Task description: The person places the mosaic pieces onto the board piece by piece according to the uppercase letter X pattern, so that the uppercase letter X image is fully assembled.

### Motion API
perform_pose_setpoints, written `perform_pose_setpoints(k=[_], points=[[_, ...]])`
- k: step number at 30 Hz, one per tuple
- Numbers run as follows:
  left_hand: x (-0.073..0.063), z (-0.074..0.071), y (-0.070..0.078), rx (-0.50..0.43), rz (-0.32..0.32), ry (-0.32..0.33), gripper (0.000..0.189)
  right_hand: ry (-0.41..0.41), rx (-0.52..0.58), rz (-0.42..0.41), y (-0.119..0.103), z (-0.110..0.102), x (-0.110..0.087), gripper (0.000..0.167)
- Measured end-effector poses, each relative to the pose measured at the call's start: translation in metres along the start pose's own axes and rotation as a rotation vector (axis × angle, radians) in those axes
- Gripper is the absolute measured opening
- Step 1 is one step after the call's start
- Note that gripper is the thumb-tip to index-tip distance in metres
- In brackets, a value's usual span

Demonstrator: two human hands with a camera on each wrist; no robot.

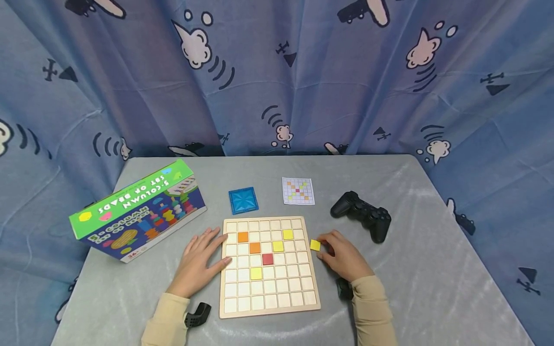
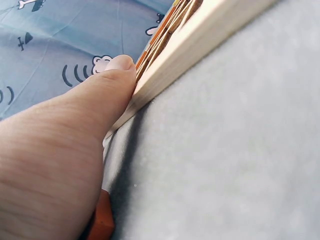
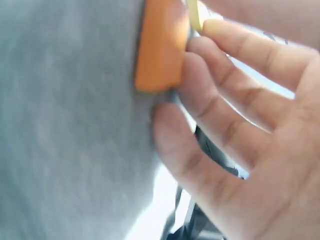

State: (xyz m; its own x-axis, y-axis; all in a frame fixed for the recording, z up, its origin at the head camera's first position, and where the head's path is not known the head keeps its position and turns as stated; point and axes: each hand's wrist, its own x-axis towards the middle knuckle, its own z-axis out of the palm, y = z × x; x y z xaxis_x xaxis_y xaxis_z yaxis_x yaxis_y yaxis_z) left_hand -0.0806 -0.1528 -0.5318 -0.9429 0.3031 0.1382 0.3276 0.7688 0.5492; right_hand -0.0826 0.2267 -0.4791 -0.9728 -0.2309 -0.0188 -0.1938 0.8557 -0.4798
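Note:
A wooden grid board lies flat on the table, with orange, yellow and red square tiles among its pale cells. My left hand rests at its left edge, fingers spread, thumb and fingertips at the frame; in the left wrist view the thumb presses the board's side. Just beyond the right edge, my right hand pinches a yellow tile between thumb and finger. The right wrist view shows an orange block close against other fingertips, hidden from the head view.
Behind the board lie a blue square tray and a printed pattern card. A black game controller sits beyond my right hand. A large green and navy box stands at left. Patterned curtain hangs behind the table.

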Motion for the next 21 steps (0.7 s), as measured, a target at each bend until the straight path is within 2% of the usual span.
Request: perform_pose_setpoints(k=[8, 12, 17, 21], points=[[0.001, 0.0, 0.0, 0.005, -0.001, 0.002, 0.064, -0.051, 0.012, 0.021, 0.007, -0.011, -0.012, 0.038], [0.001, 0.0, 0.0, 0.003, -0.005, 0.0, 0.064, -0.078, 0.011, 0.064, 0.008, -0.015, -0.015, 0.04], [0.0, 0.001, -0.001, 0.003, -0.01, -0.004, 0.065, -0.099, 0.006, 0.121, 0.007, -0.019, -0.017, 0.029], [0.0, 0.001, -0.001, 0.004, -0.009, -0.004, 0.065, -0.106, -0.008, 0.13, 0.005, -0.021, -0.019, 0.022]])
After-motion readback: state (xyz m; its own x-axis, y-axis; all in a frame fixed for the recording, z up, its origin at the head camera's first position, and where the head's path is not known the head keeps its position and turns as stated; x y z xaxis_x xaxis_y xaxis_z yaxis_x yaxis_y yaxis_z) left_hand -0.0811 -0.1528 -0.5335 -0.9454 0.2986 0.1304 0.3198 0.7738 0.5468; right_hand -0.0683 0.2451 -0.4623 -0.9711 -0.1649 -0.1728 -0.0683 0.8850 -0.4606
